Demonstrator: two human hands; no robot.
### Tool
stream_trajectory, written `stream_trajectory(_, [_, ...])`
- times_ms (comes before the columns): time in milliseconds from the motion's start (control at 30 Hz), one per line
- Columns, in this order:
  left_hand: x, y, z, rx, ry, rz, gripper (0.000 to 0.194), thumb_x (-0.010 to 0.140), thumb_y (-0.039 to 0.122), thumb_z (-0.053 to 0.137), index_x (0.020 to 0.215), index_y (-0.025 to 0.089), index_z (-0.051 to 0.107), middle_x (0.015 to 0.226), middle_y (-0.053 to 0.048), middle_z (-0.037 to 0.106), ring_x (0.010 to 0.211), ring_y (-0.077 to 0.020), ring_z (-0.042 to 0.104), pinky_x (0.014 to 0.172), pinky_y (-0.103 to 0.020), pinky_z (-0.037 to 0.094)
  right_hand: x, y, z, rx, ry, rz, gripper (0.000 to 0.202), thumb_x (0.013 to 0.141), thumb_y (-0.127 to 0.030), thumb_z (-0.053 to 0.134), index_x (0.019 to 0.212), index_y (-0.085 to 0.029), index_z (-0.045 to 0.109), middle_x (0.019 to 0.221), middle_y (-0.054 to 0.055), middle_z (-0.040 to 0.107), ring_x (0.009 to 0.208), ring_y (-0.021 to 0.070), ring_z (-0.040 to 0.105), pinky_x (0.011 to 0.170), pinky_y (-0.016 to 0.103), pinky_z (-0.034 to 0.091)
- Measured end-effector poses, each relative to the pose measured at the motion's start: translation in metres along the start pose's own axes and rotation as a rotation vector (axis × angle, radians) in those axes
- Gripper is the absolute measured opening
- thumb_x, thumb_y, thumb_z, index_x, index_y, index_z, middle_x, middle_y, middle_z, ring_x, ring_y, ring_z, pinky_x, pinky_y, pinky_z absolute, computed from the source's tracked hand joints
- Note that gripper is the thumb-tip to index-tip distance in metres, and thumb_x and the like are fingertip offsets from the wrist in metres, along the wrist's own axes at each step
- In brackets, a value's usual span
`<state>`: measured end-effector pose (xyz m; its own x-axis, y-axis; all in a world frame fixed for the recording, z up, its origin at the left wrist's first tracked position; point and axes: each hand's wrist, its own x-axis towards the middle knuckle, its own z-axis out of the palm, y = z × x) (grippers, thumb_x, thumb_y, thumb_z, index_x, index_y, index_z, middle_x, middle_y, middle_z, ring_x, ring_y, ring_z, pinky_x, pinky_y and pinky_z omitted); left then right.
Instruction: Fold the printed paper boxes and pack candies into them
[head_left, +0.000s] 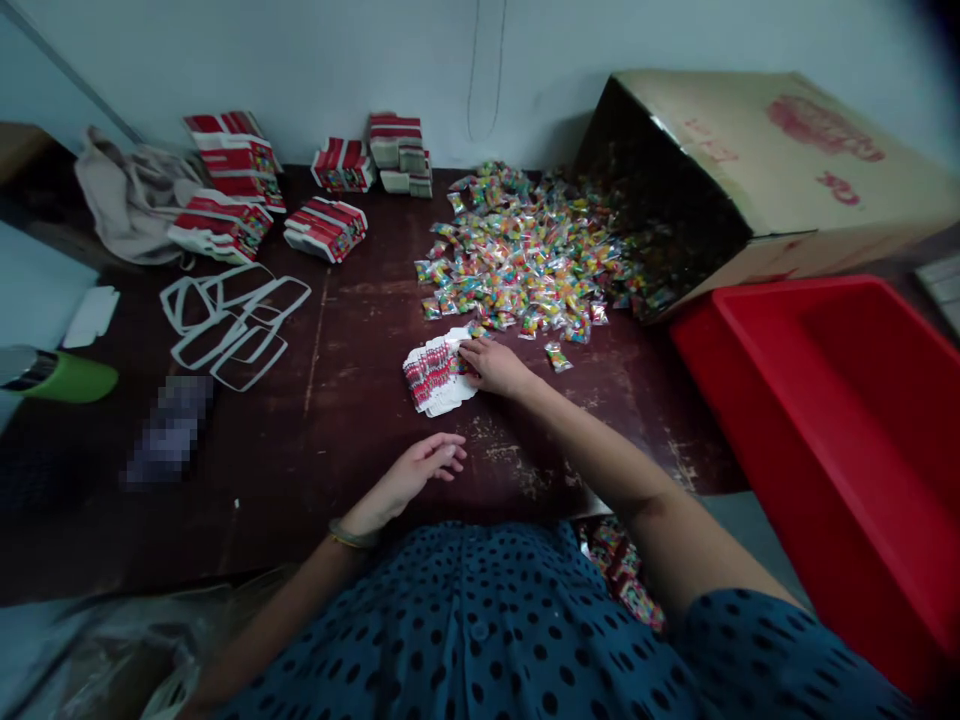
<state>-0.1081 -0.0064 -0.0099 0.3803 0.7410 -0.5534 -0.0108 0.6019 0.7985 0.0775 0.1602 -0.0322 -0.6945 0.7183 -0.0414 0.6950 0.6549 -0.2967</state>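
Note:
A fanned stack of small red-and-white cartons (431, 375) lies on the dark table in front of me. My right hand (491, 366) rests on the right end of this stack, its fingers over the top carton; whether they grip anything is hidden. Nearer to my body, my left hand (427, 468) hovers with loosely bent fingers apart and nothing in them. Just behind the stack spreads a big heap of small clear bags of colourful candy (525, 250). One single candy bag (557, 356) lies right of my right hand.
An open cardboard box (787, 150) lies on its side at the back right, above a red bin (787, 420). Bundled cartons (326, 228) stand at the back left, near white bands (232, 320), a cloth (139, 195) and a green bottle (82, 379).

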Motion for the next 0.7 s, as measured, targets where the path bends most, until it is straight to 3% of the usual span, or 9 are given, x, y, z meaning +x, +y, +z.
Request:
stream_trajectory(67, [0.000, -0.001, -0.001, -0.058, 0.009, -0.004, 0.041, 0.082, 0.043, 0.061, 0.110, 0.013, 0.061, 0.101, -0.011, 0.065, 0.087, -0.0190, 0.062, 0.077, -0.031, 0.047, 0.001, -0.007, -0.005, -0.058, -0.038, 0.001, 0.029, 0.086, -0.013, 0.053, 0.112, -0.002, 0.063, 0.116, 0.022, 0.061, 0.106, 0.0303, 0.055, 0.092, 0.041, 0.042])
stream_trajectory(133, [0.004, -0.002, -0.002, -0.202, 0.008, 0.026, 0.046, 0.083, 0.047, 0.058, 0.114, 0.013, 0.060, 0.107, -0.014, 0.064, 0.094, -0.0211, 0.062, 0.083, -0.034, 0.047, -0.014, -0.023, -0.009, -0.074, -0.032, 0.006, 0.027, 0.091, -0.011, 0.045, 0.107, -0.003, 0.064, 0.107, 0.021, 0.065, 0.098, 0.0277, 0.058, 0.086, 0.039, 0.044])
stream_trajectory(267, [0.019, -0.002, -0.002, -0.513, 0.006, 0.100, 0.046, 0.080, 0.042, 0.060, 0.118, 0.016, 0.056, 0.112, -0.013, 0.065, 0.101, -0.0220, 0.061, 0.085, -0.034, 0.046, -0.070, -0.071, -0.003, 0.090, 0.101, -0.139, 0.026, 0.092, -0.022, 0.050, 0.113, -0.015, 0.063, 0.114, 0.013, 0.065, 0.097, 0.0239, 0.057, 0.086, 0.037, 0.043])
stream_trajectory(333, [0.023, -0.003, 0.004, -0.480, 0.049, 0.068, 0.040, 0.072, 0.031, 0.067, 0.107, 0.015, 0.060, 0.097, -0.009, 0.069, 0.088, -0.0192, 0.064, 0.077, -0.030, 0.047, -0.094, -0.087, 0.003, 0.255, 0.211, -0.176, 0.025, 0.092, -0.028, 0.052, 0.112, -0.021, 0.064, 0.114, 0.009, 0.065, 0.102, 0.0231, 0.056, 0.089, 0.038, 0.043])
stream_trajectory(467, [0.025, -0.010, 0.024, -0.282, 0.000, 0.008, 0.020, 0.061, 0.021, 0.070, 0.076, 0.011, 0.060, 0.061, -0.004, 0.065, 0.055, -0.0156, 0.059, 0.056, -0.026, 0.043, -0.111, -0.093, 0.010, 0.454, 0.423, 0.083, 0.028, 0.086, -0.030, 0.061, 0.113, -0.026, 0.064, 0.119, 0.009, 0.061, 0.109, 0.0260, 0.050, 0.093, 0.044, 0.042])
stream_trajectory(600, [0.026, -0.017, 0.036, -0.200, 0.043, -0.016, 0.026, 0.062, 0.033, 0.067, 0.078, 0.016, 0.055, 0.053, 0.003, 0.057, 0.044, -0.0112, 0.048, 0.048, -0.024, 0.035, -0.106, -0.090, 0.012, 0.832, 0.391, 0.209, 0.012, 0.077, -0.032, 0.071, 0.085, -0.023, 0.069, 0.120, 0.008, 0.059, 0.115, 0.0261, 0.050, 0.097, 0.042, 0.041])
stream_trajectory(700, [0.022, -0.013, 0.035, -0.144, 0.005, 0.038, 0.032, 0.056, 0.034, 0.073, 0.074, 0.016, 0.055, 0.052, 0.005, 0.052, 0.047, -0.0091, 0.045, 0.051, -0.023, 0.034, -0.106, -0.087, 0.009, 1.074, 0.233, 0.217, 0.022, 0.069, -0.036, 0.077, 0.067, -0.018, 0.066, 0.125, 0.009, 0.055, 0.119, 0.0256, 0.050, 0.099, 0.038, 0.040])
